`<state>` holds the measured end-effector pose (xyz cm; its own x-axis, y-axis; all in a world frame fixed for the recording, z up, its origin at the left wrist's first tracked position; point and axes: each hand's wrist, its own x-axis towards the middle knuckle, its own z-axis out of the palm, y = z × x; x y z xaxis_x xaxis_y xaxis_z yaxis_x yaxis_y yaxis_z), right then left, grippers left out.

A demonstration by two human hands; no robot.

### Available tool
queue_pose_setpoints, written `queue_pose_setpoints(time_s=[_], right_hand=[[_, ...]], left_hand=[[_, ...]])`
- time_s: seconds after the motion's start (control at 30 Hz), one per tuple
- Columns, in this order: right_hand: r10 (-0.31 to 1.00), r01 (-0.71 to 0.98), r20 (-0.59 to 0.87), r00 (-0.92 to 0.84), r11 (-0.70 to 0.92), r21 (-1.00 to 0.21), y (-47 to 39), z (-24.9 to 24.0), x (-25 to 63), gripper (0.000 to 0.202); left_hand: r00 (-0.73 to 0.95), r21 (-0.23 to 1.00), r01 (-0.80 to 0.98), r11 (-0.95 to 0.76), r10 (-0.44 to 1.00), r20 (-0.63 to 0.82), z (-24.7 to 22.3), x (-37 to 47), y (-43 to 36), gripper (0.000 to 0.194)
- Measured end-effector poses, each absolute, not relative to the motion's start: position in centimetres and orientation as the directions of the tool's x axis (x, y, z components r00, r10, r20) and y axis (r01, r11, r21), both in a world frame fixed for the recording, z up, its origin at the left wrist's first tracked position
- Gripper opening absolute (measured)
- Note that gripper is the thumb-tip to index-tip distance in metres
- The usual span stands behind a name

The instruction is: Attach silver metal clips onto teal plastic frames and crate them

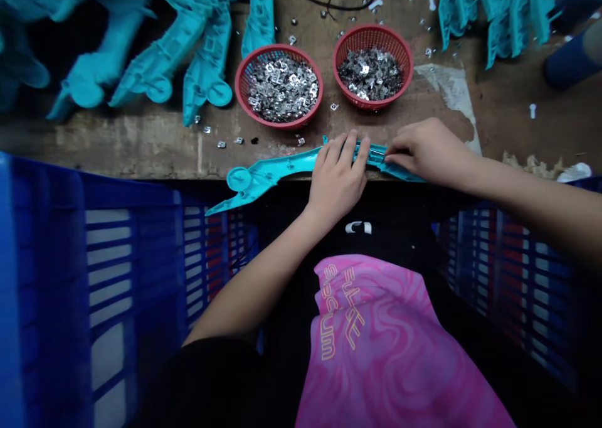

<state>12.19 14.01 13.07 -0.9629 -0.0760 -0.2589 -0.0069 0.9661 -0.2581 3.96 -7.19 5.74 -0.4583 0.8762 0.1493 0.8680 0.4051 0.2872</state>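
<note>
A long, curved turquoise plastic part (282,164) lies at the table's front edge, its round-disc end sticking out past the edge on the left. My left hand (337,176) is laid across its middle, fingers curled over it and holding it down; the thumb is mostly hidden. My right hand (426,150) is closed in a pinch at the part's right section, against a shiny metal piece (376,155) seated in the channel. What sits between those fingertips is too small to make out.
Two red baskets, the left basket (239,95) and the right basket (408,70), hold small metal clips. More turquoise parts (207,58) are piled at the back left and back right (498,14). Loose clips dot the wooden table (160,142). Blue crates (134,192) flank my lap.
</note>
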Motion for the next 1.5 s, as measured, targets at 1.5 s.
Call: queue_pose_setpoints(time_s=[1.5], right_hand=[[0.083, -0.021, 0.125, -0.989, 0.750, -0.661, 15.4, 15.1, 12.5, 0.010]], left_hand=[[-0.386, 0.300, 0.898, 0.321, 0.903, 0.190, 4.0, 3.3, -7.5, 0.049]])
